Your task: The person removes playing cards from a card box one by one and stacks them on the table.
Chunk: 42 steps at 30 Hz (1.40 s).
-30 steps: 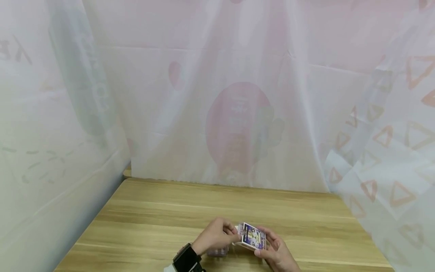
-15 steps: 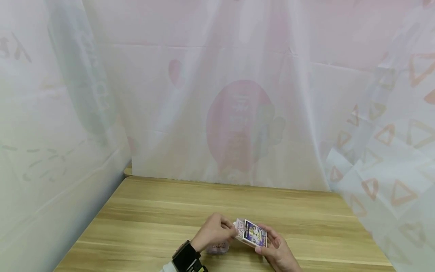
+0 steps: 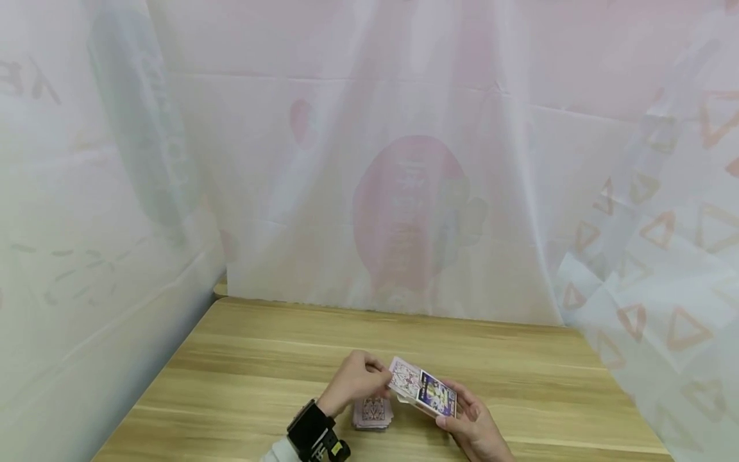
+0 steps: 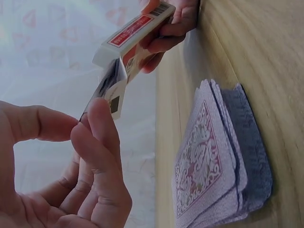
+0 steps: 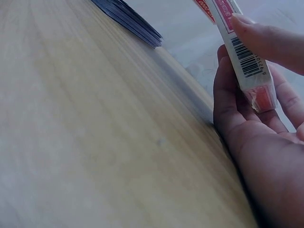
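My left hand (image 3: 356, 380) pinches the end of several playing cards (image 3: 405, 378) between thumb and fingers. Their patterned backs stick out of the open end of a card box (image 3: 439, 395), which is tilted above the table. The box has a dark printed front, and a barcode shows on its side in the right wrist view. My right hand (image 3: 478, 428) grips the box's other end, thumb along its narrow side. Just below my left hand, a loosely squared stack of playing cards (image 3: 372, 412) lies on the wood, red-and-white patterned back up. How many cards are inside the box is hidden.
The wood-grain table (image 3: 260, 366) reaches back to a hanging whitish printed sheet (image 3: 323, 256). More sheets close in the left and right sides. A black device (image 3: 312, 428) is strapped on my left wrist.
My left hand has drawn the cards farther out of the box, up and to the left. The stack on the table shows more now. The right hand stays nearly in place.
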{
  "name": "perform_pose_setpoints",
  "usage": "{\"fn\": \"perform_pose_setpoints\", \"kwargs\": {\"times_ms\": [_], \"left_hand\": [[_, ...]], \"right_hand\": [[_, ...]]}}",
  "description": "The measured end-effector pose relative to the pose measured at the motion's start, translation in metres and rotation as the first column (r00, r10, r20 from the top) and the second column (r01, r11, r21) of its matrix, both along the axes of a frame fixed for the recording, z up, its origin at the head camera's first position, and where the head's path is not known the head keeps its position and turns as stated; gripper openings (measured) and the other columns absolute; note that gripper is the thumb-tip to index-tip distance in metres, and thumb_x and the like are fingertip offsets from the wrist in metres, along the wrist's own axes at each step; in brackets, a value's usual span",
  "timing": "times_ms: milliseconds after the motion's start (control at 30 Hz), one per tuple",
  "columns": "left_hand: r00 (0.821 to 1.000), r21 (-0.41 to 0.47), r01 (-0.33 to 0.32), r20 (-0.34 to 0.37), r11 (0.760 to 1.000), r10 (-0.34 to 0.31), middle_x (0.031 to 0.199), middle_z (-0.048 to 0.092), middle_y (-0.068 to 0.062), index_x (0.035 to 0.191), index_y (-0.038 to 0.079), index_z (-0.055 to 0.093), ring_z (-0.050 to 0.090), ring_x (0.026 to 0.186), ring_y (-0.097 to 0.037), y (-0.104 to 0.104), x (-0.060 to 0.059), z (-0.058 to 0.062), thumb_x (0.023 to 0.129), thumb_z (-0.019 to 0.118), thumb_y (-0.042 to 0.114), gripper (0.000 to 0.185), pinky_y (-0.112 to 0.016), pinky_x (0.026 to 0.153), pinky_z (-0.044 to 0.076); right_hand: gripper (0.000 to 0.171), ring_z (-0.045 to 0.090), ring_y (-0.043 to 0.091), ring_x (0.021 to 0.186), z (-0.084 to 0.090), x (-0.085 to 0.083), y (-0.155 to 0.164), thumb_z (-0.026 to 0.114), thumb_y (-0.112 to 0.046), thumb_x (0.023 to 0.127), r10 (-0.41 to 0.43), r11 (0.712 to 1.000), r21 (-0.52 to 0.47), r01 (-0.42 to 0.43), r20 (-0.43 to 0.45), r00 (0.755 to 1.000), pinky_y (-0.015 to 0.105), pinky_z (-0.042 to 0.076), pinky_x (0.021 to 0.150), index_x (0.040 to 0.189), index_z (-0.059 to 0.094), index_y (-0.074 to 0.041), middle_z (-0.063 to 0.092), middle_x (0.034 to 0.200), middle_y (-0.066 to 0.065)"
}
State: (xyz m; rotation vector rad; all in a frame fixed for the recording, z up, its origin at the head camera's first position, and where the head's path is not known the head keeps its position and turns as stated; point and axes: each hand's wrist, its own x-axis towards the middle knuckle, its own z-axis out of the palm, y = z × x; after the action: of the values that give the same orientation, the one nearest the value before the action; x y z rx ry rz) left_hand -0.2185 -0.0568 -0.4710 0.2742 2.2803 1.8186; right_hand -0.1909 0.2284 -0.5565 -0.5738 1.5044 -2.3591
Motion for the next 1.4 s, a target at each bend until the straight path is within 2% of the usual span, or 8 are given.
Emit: {"fn": "perform_pose_setpoints", "kwargs": {"times_ms": [167, 433, 767, 900, 1000, 1167, 1400], "left_hand": [[0.999, 0.019, -0.033, -0.012, 0.999, 0.034, 0.091, 0.069, -0.012, 0.102, -0.004, 0.068, 0.073, 0.068, -0.017, -0.002, -0.004, -0.002, 0.092, 0.070, 0.003, 0.012, -0.037, 0.069, 0.065], [0.996, 0.082, -0.075, -0.046, 0.994, 0.079, 0.098, 0.066, -0.014, 0.107, -0.007, 0.066, 0.072, 0.073, -0.019, -0.011, -0.012, -0.002, 0.091, 0.068, 0.002, 0.019, -0.036, 0.072, 0.066], [0.984, 0.018, -0.135, -0.112, 0.991, 0.136, 0.101, 0.072, -0.016, 0.114, -0.006, 0.068, 0.072, 0.073, -0.018, -0.027, -0.020, 0.001, 0.087, 0.066, 0.002, 0.028, -0.037, 0.072, 0.066], [0.983, -0.024, -0.154, -0.105, 0.988, 0.151, 0.103, 0.074, -0.016, 0.113, -0.003, 0.069, 0.073, 0.075, -0.021, -0.036, -0.024, -0.002, 0.085, 0.069, 0.001, 0.028, -0.041, 0.073, 0.066], [0.988, -0.056, -0.141, -0.075, 0.988, 0.137, 0.102, 0.074, -0.015, 0.110, -0.002, 0.070, 0.073, 0.076, -0.022, -0.039, -0.027, -0.006, 0.084, 0.070, 0.001, 0.027, -0.042, 0.073, 0.065], [0.995, -0.115, -0.103, -0.016, 0.988, 0.102, 0.096, 0.072, -0.013, 0.106, -0.002, 0.069, 0.072, 0.074, -0.023, -0.038, -0.027, -0.009, 0.080, 0.071, -0.001, 0.027, -0.040, 0.070, 0.064], [0.994, -0.183, -0.097, 0.031, 0.978, 0.104, 0.091, 0.069, -0.011, 0.104, -0.003, 0.068, 0.071, 0.071, -0.020, -0.035, -0.025, -0.012, 0.077, 0.071, -0.007, 0.027, -0.034, 0.068, 0.064]], "right_hand": [[0.063, 0.065, 0.015, 0.124, -0.001, 0.000, 0.000, 0.063, 0.016, 0.093, -0.010, 1.000, 0.009, 0.010, 0.034, 0.999, 0.028, 0.056, 0.105, 0.141, 0.062, -0.025, 0.057, 0.140, -0.002], [0.065, 0.063, 0.015, 0.124, -0.002, -0.001, 0.000, 0.063, 0.016, 0.092, -0.014, 1.000, 0.016, 0.014, 0.004, 1.000, 0.027, 0.056, 0.104, 0.146, 0.058, -0.020, 0.056, 0.141, -0.001], [0.066, 0.062, 0.015, 0.126, -0.002, 0.000, 0.001, 0.062, 0.017, 0.092, -0.004, 1.000, 0.005, 0.004, -0.019, 1.000, 0.028, 0.054, 0.108, 0.147, 0.057, -0.019, 0.058, 0.142, -0.001], [0.066, 0.060, 0.015, 0.127, -0.001, -0.001, 0.001, 0.061, 0.017, 0.093, -0.009, 1.000, 0.017, 0.010, -0.009, 1.000, 0.028, 0.054, 0.108, 0.147, 0.057, -0.020, 0.055, 0.143, -0.001], [0.066, 0.060, 0.015, 0.128, -0.001, -0.001, 0.001, 0.061, 0.017, 0.093, -0.011, 1.000, 0.022, 0.011, 0.003, 1.000, 0.028, 0.054, 0.108, 0.148, 0.057, -0.019, 0.053, 0.143, -0.001], [0.067, 0.061, 0.016, 0.128, 0.000, -0.001, 0.001, 0.060, 0.018, 0.092, -0.006, 1.000, 0.009, 0.006, 0.006, 1.000, 0.029, 0.053, 0.109, 0.149, 0.056, -0.018, 0.055, 0.144, -0.002], [0.068, 0.062, 0.014, 0.126, -0.001, 0.000, -0.001, 0.061, 0.019, 0.091, -0.031, 0.999, 0.022, 0.031, 0.031, 0.999, 0.029, 0.053, 0.109, 0.148, 0.057, -0.018, 0.058, 0.143, -0.006]]}}
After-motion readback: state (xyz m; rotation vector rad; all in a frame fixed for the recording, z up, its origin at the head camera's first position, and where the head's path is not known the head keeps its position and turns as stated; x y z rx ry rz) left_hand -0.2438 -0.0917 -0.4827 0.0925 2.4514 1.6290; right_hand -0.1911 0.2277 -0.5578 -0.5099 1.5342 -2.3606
